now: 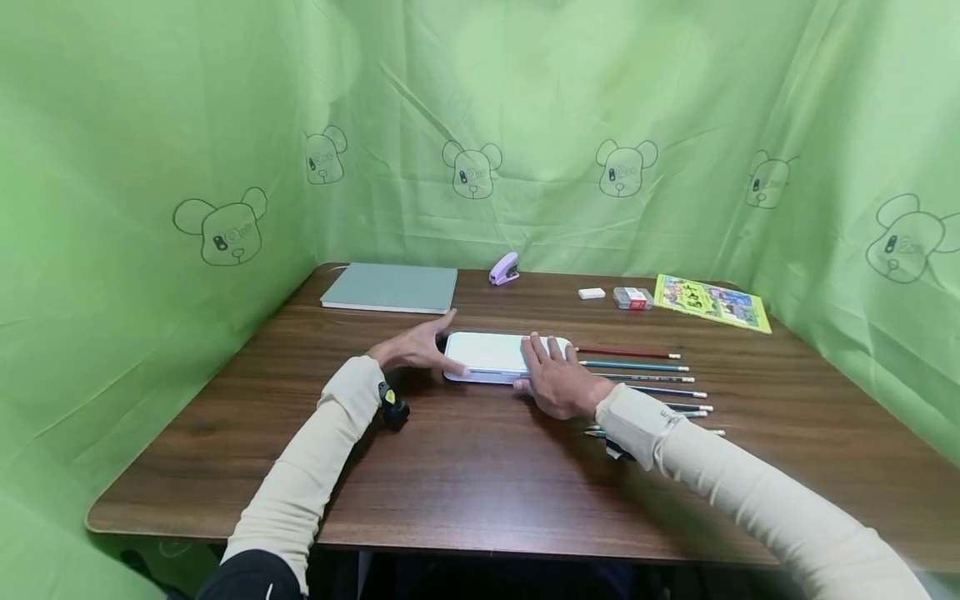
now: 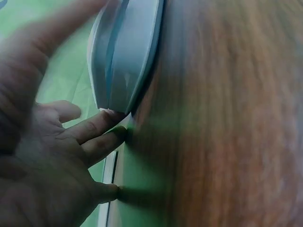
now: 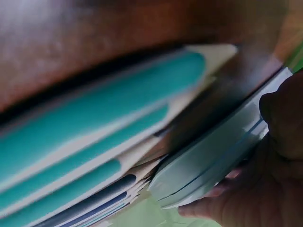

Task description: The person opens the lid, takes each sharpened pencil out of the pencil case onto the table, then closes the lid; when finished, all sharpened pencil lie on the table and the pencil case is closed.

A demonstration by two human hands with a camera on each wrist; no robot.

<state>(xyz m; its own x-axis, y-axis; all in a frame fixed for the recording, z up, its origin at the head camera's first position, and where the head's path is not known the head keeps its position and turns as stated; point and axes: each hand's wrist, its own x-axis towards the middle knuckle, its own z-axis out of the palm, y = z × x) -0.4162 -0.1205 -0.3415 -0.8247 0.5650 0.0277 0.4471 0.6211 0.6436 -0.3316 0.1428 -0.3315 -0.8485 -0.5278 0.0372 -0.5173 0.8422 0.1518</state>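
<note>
A closed white pencil case [image 1: 487, 353] with pale blue edges lies on the table. My left hand [image 1: 417, 346] holds its left end, thumb along the front side and fingers at the end and back corner. In the left wrist view, a fingertip of that hand [image 2: 61, 156] touches the end of the case [image 2: 125, 56]. My right hand [image 1: 561, 383] presses on the right part of the lid with straight fingers, its thumb at the front edge. Several pencils [image 1: 645, 367] lie in a row right of the case, partly hidden under the right forearm.
Behind the case lie a grey-green book [image 1: 393, 287], a purple stapler [image 1: 504, 268], a white eraser [image 1: 592, 293], a small clear box [image 1: 633, 298] and a yellow booklet [image 1: 708, 302]. Green cloth [image 1: 555, 100] hangs around the table's back and sides.
</note>
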